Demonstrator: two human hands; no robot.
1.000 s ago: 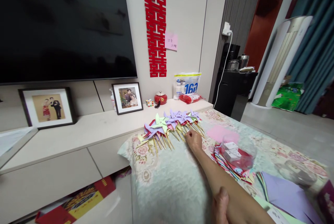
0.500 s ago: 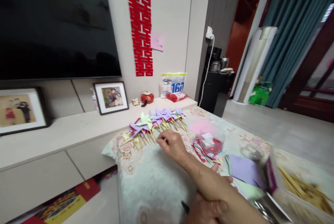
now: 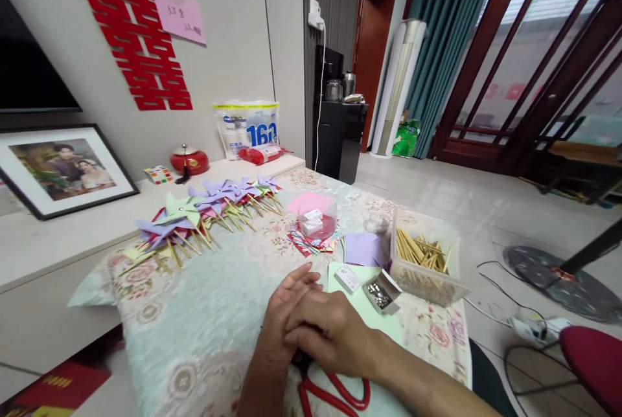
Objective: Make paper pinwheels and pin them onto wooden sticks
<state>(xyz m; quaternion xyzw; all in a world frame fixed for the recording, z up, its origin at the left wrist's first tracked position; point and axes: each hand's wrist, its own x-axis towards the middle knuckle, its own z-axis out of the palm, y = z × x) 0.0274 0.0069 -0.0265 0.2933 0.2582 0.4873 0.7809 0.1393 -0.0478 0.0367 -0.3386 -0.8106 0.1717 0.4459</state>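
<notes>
- Your right hand (image 3: 328,333) lies over your left hand (image 3: 284,320) near the front edge of the quilt-covered table (image 3: 218,287); its fingers are curled loosely across the left knuckles, gripping nothing you can see.
- Your left fingers (image 3: 301,276) stretch out almost flat, palm down, and hold nothing visible.
- The red-handled scissors (image 3: 333,391) lie just under both wrists, handles toward you, so they stay within easy reach.
- The finished paper pinwheels (image 3: 204,206) lie in a row at the far left, well apart from your hands.
- The clear box of wooden sticks (image 3: 422,261) stands to your right, beside the staple box (image 3: 381,291).
</notes>
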